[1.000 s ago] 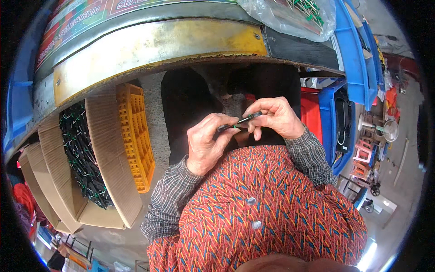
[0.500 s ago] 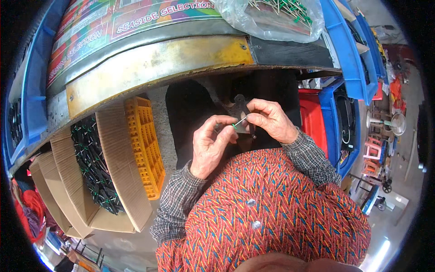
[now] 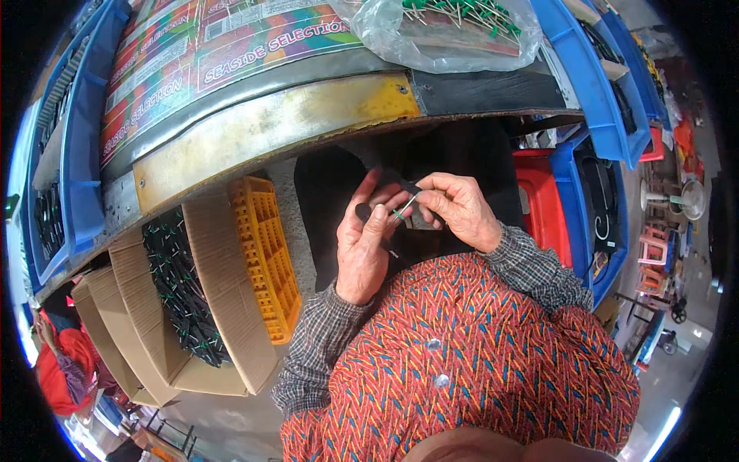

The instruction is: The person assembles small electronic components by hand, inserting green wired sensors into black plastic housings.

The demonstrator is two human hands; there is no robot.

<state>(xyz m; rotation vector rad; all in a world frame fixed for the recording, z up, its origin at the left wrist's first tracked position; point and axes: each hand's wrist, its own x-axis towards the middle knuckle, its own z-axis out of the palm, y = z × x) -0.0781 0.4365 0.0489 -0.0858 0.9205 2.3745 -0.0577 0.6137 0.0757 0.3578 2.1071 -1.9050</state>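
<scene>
In the head view, the person is holding both hands together just below the front edge of the worktop (image 3: 262, 131), over a dark gap under it. The left hand (image 3: 368, 246) is standing with its fingers pointing up toward the worktop edge, curled narrowly around a small black part (image 3: 400, 183) that is showing above the fingertips. The right hand (image 3: 460, 209) is coming in from the right of the left hand, its fingers pinched shut on a thin metal pin (image 3: 406, 206) with a green end, and the pin is lying slantwise between the two hands, touching the left fingers. Whether the pin is already seated in the black part cannot be told.

On the worktop, above the hands, a clear plastic bag (image 3: 446, 35) of green-tipped pins is lying. Left of the hands, under the worktop, a yellow crate (image 3: 265, 254) is standing on edge beside a cardboard box (image 3: 181, 296) full of black and green pieces. Right of the hands a red stool (image 3: 543, 204) is sitting beside a blue bin (image 3: 573, 200).
</scene>
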